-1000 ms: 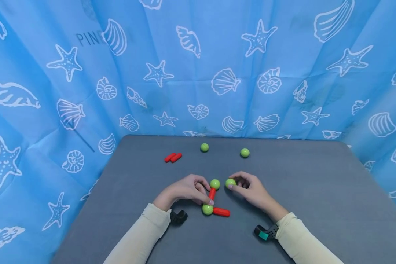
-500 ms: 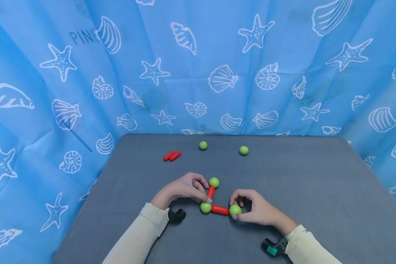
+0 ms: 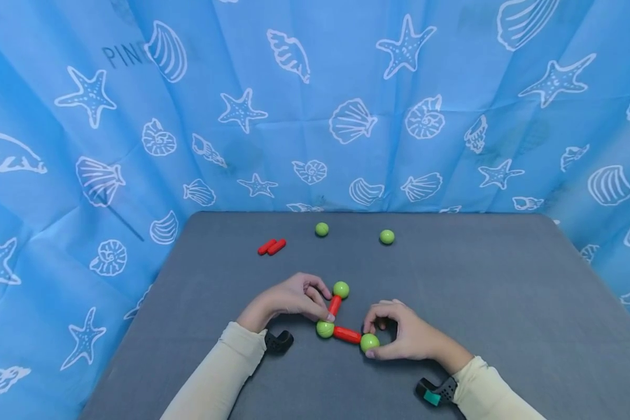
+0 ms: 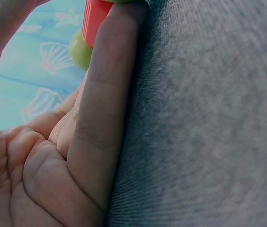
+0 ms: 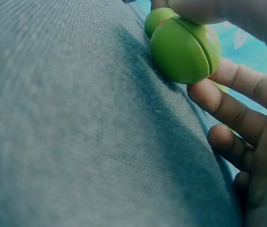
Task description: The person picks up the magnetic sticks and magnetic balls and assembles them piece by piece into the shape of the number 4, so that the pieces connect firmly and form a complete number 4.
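Note:
My left hand (image 3: 286, 297) pinches the upright arm of an L-shaped piece lying on the table. That arm is a red rod (image 3: 335, 304) with a green ball (image 3: 341, 289) at its far end and a second green ball (image 3: 325, 329) at the corner. From the corner, another red rod (image 3: 347, 335) runs right and slightly nearer. At its right end sits a third green ball (image 3: 370, 343), held between the thumb and fingers of my right hand (image 3: 406, 332). The right wrist view shows a groove round this held ball. In the left wrist view, a finger covers part of a ridged red rod (image 4: 94, 21).
Two loose red rods (image 3: 272, 247) lie side by side at the back left of the grey table (image 3: 478, 280). Toward the back edge rest a green ball (image 3: 322, 229) and another green ball (image 3: 387, 236). A blue shell-print curtain (image 3: 315, 116) hangs behind.
My right hand has brought its green ball nearer, from beside the far ball to the right rod's free end. The right rod now slants slightly more toward me. My left hand keeps its grip.

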`<state>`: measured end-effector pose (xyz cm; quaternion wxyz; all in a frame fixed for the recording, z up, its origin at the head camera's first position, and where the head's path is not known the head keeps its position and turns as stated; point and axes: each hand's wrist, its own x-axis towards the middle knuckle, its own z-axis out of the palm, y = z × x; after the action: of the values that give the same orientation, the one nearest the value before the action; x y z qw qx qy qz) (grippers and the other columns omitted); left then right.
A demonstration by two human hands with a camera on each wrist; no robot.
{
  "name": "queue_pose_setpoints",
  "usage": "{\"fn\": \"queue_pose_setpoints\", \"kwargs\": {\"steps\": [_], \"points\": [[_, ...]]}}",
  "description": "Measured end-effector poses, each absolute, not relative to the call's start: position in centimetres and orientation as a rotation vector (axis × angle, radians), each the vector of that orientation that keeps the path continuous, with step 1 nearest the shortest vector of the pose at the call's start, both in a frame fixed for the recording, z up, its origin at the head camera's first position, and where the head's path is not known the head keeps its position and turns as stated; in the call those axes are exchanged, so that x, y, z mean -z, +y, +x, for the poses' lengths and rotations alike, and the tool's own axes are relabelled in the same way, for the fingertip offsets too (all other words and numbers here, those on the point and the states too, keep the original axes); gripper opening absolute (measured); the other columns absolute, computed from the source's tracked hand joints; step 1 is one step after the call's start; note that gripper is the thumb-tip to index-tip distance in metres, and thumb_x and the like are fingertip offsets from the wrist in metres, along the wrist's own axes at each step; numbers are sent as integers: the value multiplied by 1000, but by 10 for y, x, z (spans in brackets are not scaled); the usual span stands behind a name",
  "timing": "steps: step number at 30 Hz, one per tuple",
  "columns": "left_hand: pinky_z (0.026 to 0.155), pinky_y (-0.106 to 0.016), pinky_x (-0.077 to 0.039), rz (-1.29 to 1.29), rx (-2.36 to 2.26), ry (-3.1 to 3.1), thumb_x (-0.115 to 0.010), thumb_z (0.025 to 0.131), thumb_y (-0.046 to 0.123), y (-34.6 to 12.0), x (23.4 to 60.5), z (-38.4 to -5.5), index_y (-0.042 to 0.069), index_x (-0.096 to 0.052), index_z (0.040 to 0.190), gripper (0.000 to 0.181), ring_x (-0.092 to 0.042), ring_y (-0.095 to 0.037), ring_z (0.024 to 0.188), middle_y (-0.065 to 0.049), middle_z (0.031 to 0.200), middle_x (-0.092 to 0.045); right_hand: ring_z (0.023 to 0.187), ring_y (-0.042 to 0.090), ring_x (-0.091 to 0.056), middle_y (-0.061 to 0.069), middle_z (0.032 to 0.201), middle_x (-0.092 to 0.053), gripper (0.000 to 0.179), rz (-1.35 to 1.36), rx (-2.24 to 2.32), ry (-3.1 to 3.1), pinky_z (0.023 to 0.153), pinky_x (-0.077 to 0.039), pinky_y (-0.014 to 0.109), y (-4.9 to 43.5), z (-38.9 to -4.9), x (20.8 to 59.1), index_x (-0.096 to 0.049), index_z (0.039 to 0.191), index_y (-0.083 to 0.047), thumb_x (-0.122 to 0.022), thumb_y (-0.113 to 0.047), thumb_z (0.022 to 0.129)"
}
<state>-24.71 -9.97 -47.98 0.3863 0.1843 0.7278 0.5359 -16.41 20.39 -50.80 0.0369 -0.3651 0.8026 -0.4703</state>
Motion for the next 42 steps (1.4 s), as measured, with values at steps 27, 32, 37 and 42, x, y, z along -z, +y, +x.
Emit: {"fn": "queue_pose_setpoints", "kwargs": {"steps": [27,32,37,42], "points": [[80,-38,-65,402,-1400,1852,-86,89,18,-98,481,-246,6,-68,116,35,-76,-14,83,-7,91,-80,81,15,-59,2,100,-71,10,-912,1627,2433,72,-51,31,201,-166,506,-74,105,-15,-77,-10,97],[79,-38,-66,375,-1394,1877,-88,89,27,-97,482,-247,7,-70,112,36,-78,-18,83,-10,96,-82,83,13,-61,2,101,-71,8,-817,1646,2481,73,-51,28,201,-166,505,-74,106,-13,-75,-9,98],[77,-36,-65,358,-1413,1874,-86,91,27,-96,483,-247,6,-70,111,34,-78,-17,80,-11,99,-82,84,15,-61,2,102,-70,12,-787,1675,2527,72,-50,29,201,-166,507,-74,108,-13,-78,-12,97],[77,-36,-66,353,-1427,1867,-86,91,25,-97,484,-247,5,-70,112,33,-78,-16,78,-12,97,-81,89,16,-62,1,108,-70,25,-850,1638,2522,76,-51,31,202,-167,509,-73,112,-15,-85,-15,91]]}}
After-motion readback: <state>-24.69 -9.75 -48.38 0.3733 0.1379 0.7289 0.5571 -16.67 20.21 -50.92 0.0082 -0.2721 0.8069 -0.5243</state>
